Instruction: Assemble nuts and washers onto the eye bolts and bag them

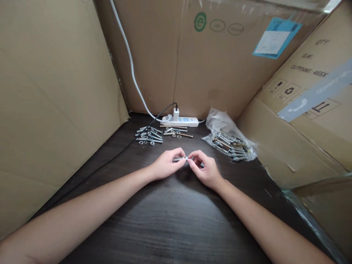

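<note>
Two bare forearms reach in from the near edge over the dark wooden table (170, 220). At its middle, the left hand (165, 165) and right hand (205, 169) meet around a small bolt (181, 159), held just above the table. The left fingers pinch its shaft and the right fingers close narrowly on its right end. Farther back lie loose bolts and washers (150, 135) and a white power strip (181, 120). A plastic bag (228, 141) of bolts sits to the right. Cardboard boxes (55, 91) wall in the table.
</note>
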A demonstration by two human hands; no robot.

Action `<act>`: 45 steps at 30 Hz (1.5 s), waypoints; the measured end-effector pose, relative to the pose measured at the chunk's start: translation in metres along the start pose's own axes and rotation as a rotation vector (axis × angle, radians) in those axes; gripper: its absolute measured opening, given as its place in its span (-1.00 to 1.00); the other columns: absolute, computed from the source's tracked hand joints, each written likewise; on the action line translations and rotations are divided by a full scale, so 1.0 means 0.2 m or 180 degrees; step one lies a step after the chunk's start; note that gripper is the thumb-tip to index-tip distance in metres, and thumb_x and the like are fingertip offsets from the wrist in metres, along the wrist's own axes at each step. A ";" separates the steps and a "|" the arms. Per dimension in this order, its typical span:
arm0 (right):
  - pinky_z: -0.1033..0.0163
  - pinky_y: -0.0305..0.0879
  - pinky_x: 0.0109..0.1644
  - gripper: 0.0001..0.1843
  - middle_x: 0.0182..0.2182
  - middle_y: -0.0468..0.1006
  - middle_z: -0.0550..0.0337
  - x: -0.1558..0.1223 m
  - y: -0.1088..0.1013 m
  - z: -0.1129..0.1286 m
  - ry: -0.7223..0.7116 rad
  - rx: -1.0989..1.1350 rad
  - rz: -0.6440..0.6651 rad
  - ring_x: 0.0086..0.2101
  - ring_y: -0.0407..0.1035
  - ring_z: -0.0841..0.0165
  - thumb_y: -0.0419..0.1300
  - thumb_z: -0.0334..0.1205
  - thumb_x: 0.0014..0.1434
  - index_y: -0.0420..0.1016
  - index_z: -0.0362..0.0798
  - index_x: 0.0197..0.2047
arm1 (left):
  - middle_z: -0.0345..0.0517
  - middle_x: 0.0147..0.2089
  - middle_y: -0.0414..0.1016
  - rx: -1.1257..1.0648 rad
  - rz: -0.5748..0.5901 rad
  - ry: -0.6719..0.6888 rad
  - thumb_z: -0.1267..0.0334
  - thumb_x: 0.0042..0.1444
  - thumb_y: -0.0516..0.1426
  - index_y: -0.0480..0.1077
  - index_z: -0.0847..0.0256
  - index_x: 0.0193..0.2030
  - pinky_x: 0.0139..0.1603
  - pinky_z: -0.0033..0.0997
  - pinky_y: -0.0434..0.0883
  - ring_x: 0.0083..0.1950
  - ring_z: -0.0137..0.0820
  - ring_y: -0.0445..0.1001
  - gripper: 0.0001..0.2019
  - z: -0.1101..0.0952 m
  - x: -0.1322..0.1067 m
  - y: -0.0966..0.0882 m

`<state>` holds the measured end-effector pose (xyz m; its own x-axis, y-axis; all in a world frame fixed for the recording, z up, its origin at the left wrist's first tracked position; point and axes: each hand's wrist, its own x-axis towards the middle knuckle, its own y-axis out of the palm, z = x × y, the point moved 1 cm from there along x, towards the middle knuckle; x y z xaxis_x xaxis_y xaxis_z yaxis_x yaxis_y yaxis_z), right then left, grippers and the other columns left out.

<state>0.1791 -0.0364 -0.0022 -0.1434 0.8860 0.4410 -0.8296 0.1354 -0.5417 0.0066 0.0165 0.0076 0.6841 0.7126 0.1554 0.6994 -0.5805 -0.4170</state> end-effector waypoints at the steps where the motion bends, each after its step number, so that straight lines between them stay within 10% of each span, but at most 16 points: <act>1: 0.40 0.14 -0.52 -0.90 -0.61 0.32 0.35 0.00 0.00 0.00 0.0008 -0.0006 0.0007 -0.61 0.18 0.50 0.11 -0.20 0.19 0.36 -0.04 -0.27 | -0.31 -0.46 0.24 0.0074 0.0002 0.0017 0.17 0.15 0.04 0.30 0.27 -0.31 -0.41 -0.55 0.18 -0.44 -0.55 0.18 -0.82 0.00 0.00 0.00; 45: 0.37 0.14 -0.51 -0.87 -0.59 0.35 0.32 -0.01 -0.01 0.02 -0.0020 -0.0088 0.0243 -0.59 0.22 0.48 0.10 -0.16 0.21 0.31 -0.03 -0.31 | -0.29 -0.45 0.25 0.0189 0.0235 0.0117 0.23 0.11 0.04 0.27 0.27 -0.29 -0.42 -0.56 0.20 -0.43 -0.54 0.19 -0.86 -0.02 -0.02 0.00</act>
<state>0.1789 -0.0396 0.0006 -0.2091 0.8914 0.4021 -0.8009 0.0798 -0.5934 0.0044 0.0116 0.0114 0.7412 0.6532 0.1547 0.6341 -0.6058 -0.4806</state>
